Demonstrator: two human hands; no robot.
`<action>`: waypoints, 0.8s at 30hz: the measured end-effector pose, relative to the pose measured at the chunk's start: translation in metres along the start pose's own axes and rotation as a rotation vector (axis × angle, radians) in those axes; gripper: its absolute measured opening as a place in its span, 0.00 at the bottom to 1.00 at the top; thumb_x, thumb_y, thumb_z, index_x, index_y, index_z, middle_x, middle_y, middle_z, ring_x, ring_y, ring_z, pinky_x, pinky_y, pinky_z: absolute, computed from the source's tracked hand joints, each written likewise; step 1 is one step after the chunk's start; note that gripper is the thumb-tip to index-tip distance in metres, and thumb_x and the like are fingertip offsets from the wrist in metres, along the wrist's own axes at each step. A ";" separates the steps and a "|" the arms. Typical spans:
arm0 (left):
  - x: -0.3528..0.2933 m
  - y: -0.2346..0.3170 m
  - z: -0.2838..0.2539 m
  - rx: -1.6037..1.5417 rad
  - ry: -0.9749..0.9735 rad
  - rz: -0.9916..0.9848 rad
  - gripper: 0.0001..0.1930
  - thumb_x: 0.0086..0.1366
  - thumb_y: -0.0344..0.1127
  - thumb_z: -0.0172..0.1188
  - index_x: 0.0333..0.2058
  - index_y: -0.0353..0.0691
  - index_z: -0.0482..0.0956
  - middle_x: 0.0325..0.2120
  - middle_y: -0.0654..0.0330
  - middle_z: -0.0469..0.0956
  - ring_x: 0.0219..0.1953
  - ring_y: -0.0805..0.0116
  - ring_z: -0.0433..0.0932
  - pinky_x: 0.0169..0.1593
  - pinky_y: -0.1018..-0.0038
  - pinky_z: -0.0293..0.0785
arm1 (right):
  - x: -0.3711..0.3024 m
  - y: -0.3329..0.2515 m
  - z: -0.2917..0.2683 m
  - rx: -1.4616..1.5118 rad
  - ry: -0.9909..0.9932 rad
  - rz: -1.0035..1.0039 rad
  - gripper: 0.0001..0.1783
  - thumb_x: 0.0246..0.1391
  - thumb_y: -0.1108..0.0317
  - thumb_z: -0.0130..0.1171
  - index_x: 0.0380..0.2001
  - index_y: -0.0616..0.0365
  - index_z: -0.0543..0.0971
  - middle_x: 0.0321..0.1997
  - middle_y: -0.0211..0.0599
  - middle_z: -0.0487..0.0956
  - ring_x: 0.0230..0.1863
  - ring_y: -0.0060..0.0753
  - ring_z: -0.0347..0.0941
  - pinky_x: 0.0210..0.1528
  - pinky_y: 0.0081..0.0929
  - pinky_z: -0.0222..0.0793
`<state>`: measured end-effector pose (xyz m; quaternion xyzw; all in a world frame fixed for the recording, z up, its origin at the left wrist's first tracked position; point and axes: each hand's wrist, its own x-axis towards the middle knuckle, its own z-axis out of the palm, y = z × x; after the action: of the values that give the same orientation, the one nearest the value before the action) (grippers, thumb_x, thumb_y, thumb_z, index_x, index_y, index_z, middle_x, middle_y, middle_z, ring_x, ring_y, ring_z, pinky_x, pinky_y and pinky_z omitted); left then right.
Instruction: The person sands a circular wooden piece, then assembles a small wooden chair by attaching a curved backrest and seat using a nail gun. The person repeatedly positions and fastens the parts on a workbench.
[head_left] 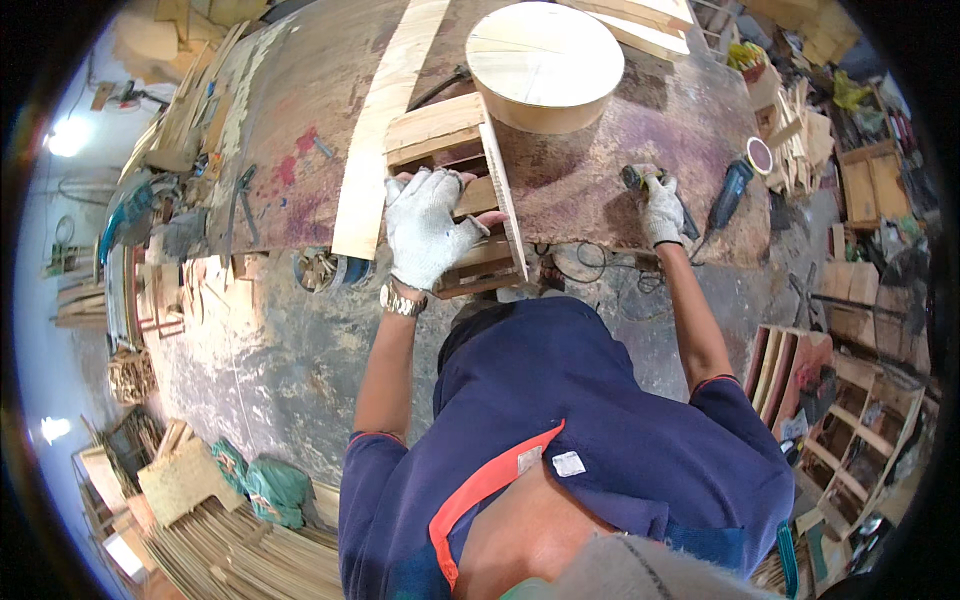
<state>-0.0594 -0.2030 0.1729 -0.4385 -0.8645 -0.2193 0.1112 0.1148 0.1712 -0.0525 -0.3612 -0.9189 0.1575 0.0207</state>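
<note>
My left hand (430, 228), in a whitish work glove with fingertips bare, grips a slatted wooden frame (505, 195). Its fingers curl over the slats, with the thumb reaching to the right. The frame stands tilted at the table's near edge, its near end sticking out past it. Over the table to the right, my right hand (662, 212), gloved too, is closed around a dark hand tool (633, 178) with a yellowish part. The palm hides much of that tool, so its exact kind is unclear. An angle grinder (733, 190) lies right of this hand.
A round pale wooden drum shape (545, 60) sits on the stained worktable (290, 120) beyond the frame. A long pale board (385, 140) lies left of it, pincers (243, 200) farther left. Cables (600, 262) hang by the near edge. Wood stacks (240, 550) stand around the floor.
</note>
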 end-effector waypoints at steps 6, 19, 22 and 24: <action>0.000 -0.026 -0.008 -0.109 -0.045 0.154 0.31 0.49 0.65 0.74 0.40 0.44 0.88 0.28 0.58 0.79 0.38 0.54 0.80 0.56 0.59 0.68 | 0.010 -0.020 0.017 0.029 0.123 -0.180 0.33 0.57 0.66 0.69 0.67 0.44 0.74 0.61 0.55 0.73 0.52 0.63 0.78 0.50 0.51 0.76; -0.035 -0.059 0.008 -1.075 0.599 -0.321 0.19 0.78 0.45 0.57 0.44 0.31 0.82 0.44 0.49 0.85 0.45 0.62 0.84 0.54 0.66 0.78 | -0.106 -0.300 -0.112 0.369 0.213 -0.923 0.37 0.51 0.56 0.74 0.65 0.49 0.77 0.71 0.45 0.72 0.74 0.53 0.66 0.77 0.55 0.55; -0.076 -0.110 0.033 -0.977 0.868 -0.550 0.10 0.73 0.31 0.58 0.46 0.31 0.81 0.41 0.53 0.84 0.43 0.64 0.83 0.51 0.68 0.78 | -0.106 -0.308 -0.107 0.174 0.280 -0.939 0.39 0.50 0.56 0.75 0.66 0.48 0.76 0.70 0.38 0.75 0.74 0.48 0.67 0.79 0.55 0.50; -0.119 -0.147 0.054 -0.597 0.701 -0.676 0.14 0.66 0.30 0.59 0.50 0.36 0.81 0.41 0.55 0.83 0.45 0.59 0.82 0.52 0.66 0.78 | -0.101 -0.306 -0.105 0.195 0.281 -0.917 0.39 0.49 0.56 0.76 0.65 0.48 0.77 0.68 0.36 0.76 0.73 0.47 0.67 0.78 0.55 0.52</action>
<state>-0.1074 -0.3381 0.0381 -0.0509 -0.7687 -0.6097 0.1865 0.0041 -0.0788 0.1479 0.0667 -0.9526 0.1671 0.2452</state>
